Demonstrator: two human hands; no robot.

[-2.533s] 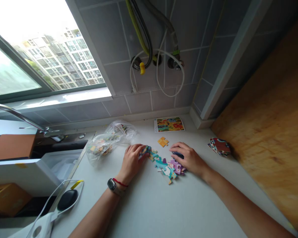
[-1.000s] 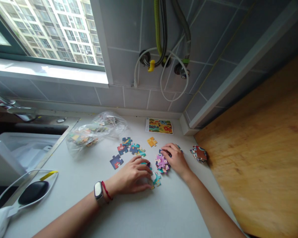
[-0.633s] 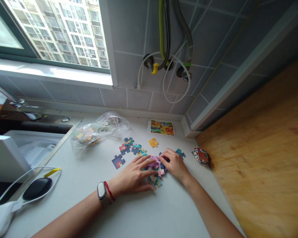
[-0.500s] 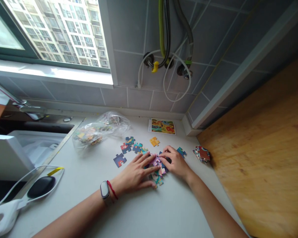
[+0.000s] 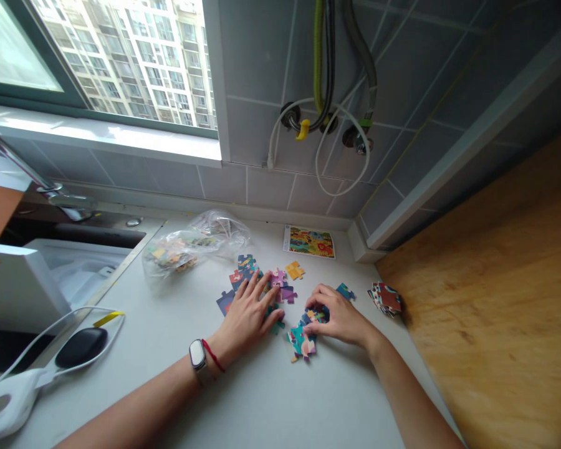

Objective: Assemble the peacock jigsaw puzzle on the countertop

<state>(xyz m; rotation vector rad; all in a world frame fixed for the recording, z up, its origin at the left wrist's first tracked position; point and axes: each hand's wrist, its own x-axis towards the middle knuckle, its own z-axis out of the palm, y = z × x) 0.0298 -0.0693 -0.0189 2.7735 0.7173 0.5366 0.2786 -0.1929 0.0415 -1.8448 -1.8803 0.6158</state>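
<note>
Near the left edge of the counter (image 5: 280, 405), beside the sink (image 5: 86, 259), lies a black puck (image 5: 81, 348) with a white cord; farther back, a clear bag (image 5: 191, 243) of pieces slumps toward the back left corner. Next come dark pieces (image 5: 237, 279), partly under the left hand (image 5: 250, 310), which lies palm down, fingers spread, holding nothing that shows. Purple pieces (image 5: 287, 294) lie just beyond its fingertips, an orange piece (image 5: 295, 270) behind them, and a picture card (image 5: 311, 242) by the back edge. Teal pieces (image 5: 302, 341) sit in a loose heap mid-counter, reaching under the right hand (image 5: 318, 317), whose thumb and fingers curl around some; whether they pinch any, I cannot tell. A blue piece (image 5: 345, 291) lies just behind that hand, and a stack (image 5: 387, 299) stands by the right edge. The step in hand looks like spreading and sorting; the next move seems to call for separating overlapped pieces.
</note>
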